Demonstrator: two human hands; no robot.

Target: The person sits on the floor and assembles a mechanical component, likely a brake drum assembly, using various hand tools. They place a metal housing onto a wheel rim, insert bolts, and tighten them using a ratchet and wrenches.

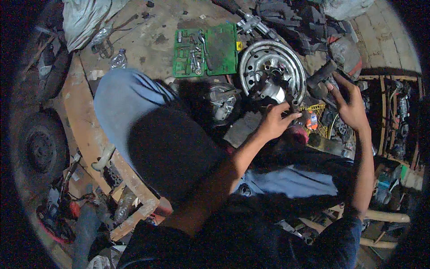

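My left hand [275, 121] is closed in a pinch at the near edge of a silver steel wheel rim [247, 67]. Whatever its fingers hold there is too small and dark to make out. A dark metal part with a shiny rounded face [274, 93] lies on the rim, just beyond those fingers. My right hand [351, 103] is raised to the right of the rim, wrapped round a hammer. The dark, blocky head of the hammer [323, 71] points left toward the rim. Most of its handle is hidden by my fingers.
An open green socket set case [222, 49] lies beyond my knee. A round container of metal pieces [222, 103] stands left of the rim. A yellow crate [319, 122] sits under my hands, a tyre [42, 141] at far left, and shelves of parts [383, 116] at right.
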